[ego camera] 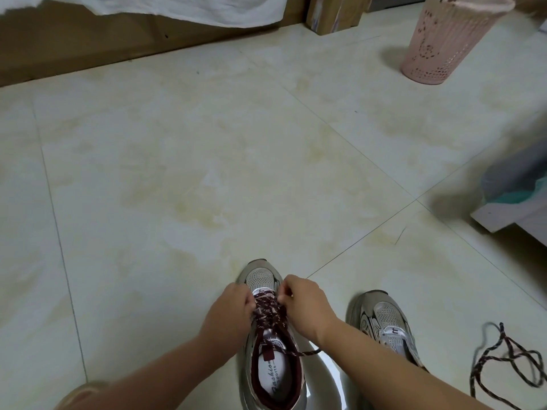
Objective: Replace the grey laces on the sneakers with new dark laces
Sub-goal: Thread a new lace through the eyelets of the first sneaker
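Note:
A grey mesh sneaker (pixel 262 276) with a maroon lining stands on the floor at the bottom centre, toe pointing away. A dark maroon speckled lace (pixel 268 313) criss-crosses its eyelets. My left hand (pixel 231 309) and my right hand (pixel 305 303) sit on either side of the lacing near the toe end, each pinching the lace with curled fingers. A loose end of the lace (pixel 307 353) trails out to the right under my right forearm. The second sneaker (pixel 387 324) stands to the right with no lace in it. Another dark lace (pixel 509 359) lies loose on the floor at far right.
A pink perforated basket (pixel 444 42) stands at the back right. A wooden bed frame (pixel 88 45) with white cloth hanging over it runs along the back left. A grey box or low shelf (pixel 515 199) sits at the right edge. Pale tiled floor (pixel 207 173) spreads ahead.

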